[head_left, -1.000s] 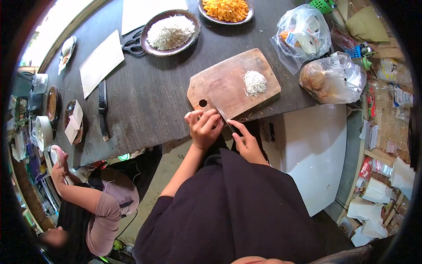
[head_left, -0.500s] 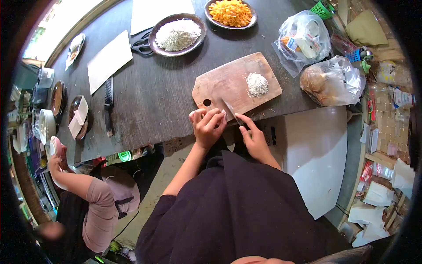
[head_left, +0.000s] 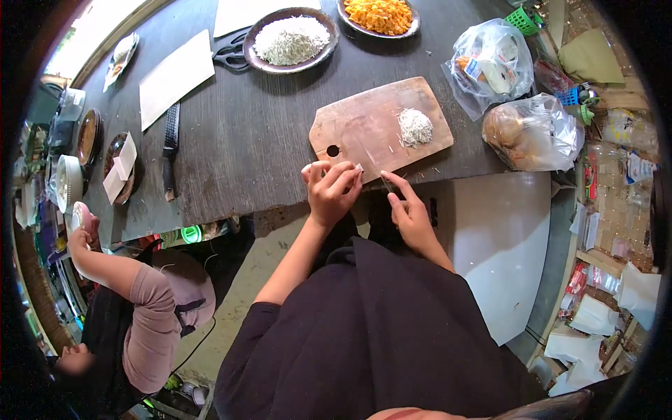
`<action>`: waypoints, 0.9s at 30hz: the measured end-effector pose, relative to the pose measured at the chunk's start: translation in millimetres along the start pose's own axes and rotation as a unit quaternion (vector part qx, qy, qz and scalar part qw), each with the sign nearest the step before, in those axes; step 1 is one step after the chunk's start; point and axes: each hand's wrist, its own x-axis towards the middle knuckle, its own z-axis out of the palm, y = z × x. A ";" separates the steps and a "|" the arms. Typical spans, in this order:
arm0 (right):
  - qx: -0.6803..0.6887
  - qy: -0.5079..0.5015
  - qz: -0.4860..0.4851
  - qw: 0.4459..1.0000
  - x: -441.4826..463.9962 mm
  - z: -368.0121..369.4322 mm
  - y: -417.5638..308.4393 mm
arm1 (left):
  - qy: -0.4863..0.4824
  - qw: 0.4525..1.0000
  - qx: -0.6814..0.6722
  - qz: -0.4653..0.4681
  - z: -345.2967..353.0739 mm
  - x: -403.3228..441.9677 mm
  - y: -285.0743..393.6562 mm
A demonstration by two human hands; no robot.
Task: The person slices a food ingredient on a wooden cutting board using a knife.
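Note:
My left hand point(head_left: 332, 190) is closed with curled fingers at the near edge of a wooden cutting board point(head_left: 364, 126). A small whitish piece point(head_left: 359, 168) shows at its fingertips. Just to the right, my right hand point(head_left: 411, 215) grips a knife point(head_left: 386, 183), its thin blade hard to make out against the wood and pointing up-left over the board. On the board's right side sits a small mound of fine white shreds point(head_left: 416, 128).
Behind the board stand a plate of white shreds point(head_left: 292, 40) and a plate of orange pieces point(head_left: 378, 15). Plastic bags point(head_left: 535, 133) lie to the right. A grater point(head_left: 170, 150) and white sheet point(head_left: 175, 80) lie left. Another person point(head_left: 150, 301) works at lower left.
The view has shifted a little, so the board and plates sit slightly differently in frame. The knife has shifted slightly beside my left fingertips. Both hands keep their grips.

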 end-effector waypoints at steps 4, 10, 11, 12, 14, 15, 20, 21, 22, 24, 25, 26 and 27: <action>0.041 -0.028 0.053 0.997 -5.1 5.3 -0.8 | -0.002 1.000 -0.002 -0.004 0.4 -1.2 -0.3; 0.030 -0.025 0.011 0.999 -8.3 14.1 1.6 | -0.015 1.000 -0.005 0.001 -2.0 -1.0 -1.1; 0.031 -0.025 0.012 0.999 -9.3 14.5 0.6 | -0.016 1.000 -0.006 0.001 -2.0 -1.5 -1.1; 0.023 -0.028 0.023 0.999 -9.7 14.6 -0.8 | -0.015 1.000 -0.006 0.001 -1.8 -1.5 -1.5; 0.015 -0.033 0.035 0.999 -9.9 15.8 -1.1 | -0.015 1.000 -0.006 0.001 -1.9 -1.4 -1.9; 0.013 -0.027 0.021 0.999 -9.4 16.4 -0.7 | -0.013 1.000 -0.005 0.004 -1.9 -0.8 -1.8; -0.031 -0.006 -0.028 0.999 -7.2 19.0 -0.6 | -0.013 1.000 -0.004 0.002 -1.3 -0.1 -1.7; -0.039 0.001 -0.043 0.998 -7.3 19.8 -1.2 | -0.015 1.000 -0.003 0.002 -1.2 -0.5 -1.8; -0.046 0.008 -0.057 0.997 -7.5 20.5 -1.4 | -0.018 1.000 -0.001 0.002 -1.5 -0.7 -1.7; -0.048 0.009 -0.058 0.997 -7.6 21.6 1.0 | -0.018 1.000 -0.001 0.001 -2.1 0.8 -0.8; -0.051 0.011 -0.060 0.997 -7.6 22.0 2.5 | -0.017 1.000 -0.001 0.001 -2.1 1.3 -0.4; -0.051 0.010 -0.060 0.997 -7.7 22.4 4.0 | -0.017 1.000 -0.001 0.001 -2.0 1.1 -0.5; -0.049 0.011 -0.055 0.997 -7.9 23.0 5.4 | -0.017 1.000 0.000 0.001 -2.0 0.9 -0.5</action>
